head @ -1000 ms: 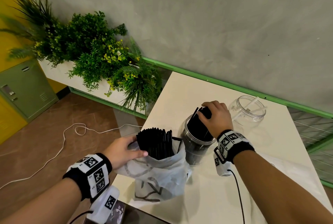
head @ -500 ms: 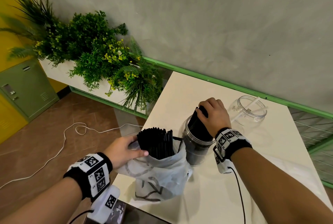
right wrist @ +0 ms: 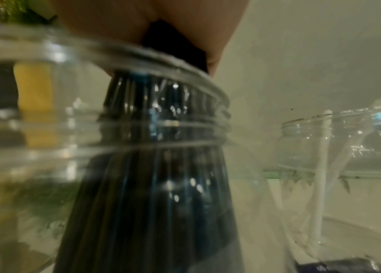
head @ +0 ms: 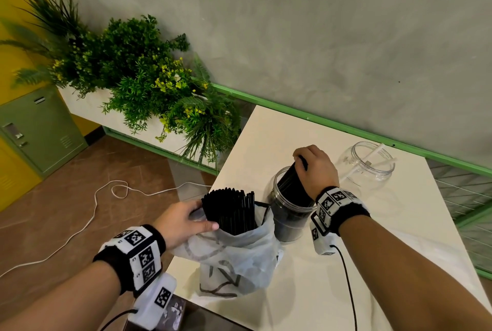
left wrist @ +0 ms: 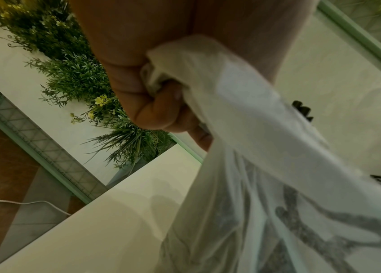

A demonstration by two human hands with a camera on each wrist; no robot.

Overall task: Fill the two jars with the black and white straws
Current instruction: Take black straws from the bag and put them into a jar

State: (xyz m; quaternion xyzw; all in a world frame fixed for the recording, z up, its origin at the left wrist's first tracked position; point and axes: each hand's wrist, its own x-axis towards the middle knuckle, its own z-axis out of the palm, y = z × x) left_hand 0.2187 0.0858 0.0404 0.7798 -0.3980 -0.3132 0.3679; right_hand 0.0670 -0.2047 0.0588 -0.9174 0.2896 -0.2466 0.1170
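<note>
Both bare hands gripping, forearms reaching forward over the desk's near edge.

The left hand (head: 183, 221) sits by the desk's near left corner, fingers curled and thumb laid forward, pinching the bunched rim of a thin white plastic bag (left wrist: 243, 114). The right hand (head: 315, 168) is farther in, knuckles up, wrist bent downward, fingers closed round the top of a bundle of black plastic straws (right wrist: 152, 129). Each wrist wears a black band with white, black-patterned marker squares and a small white camera beneath.
</note>
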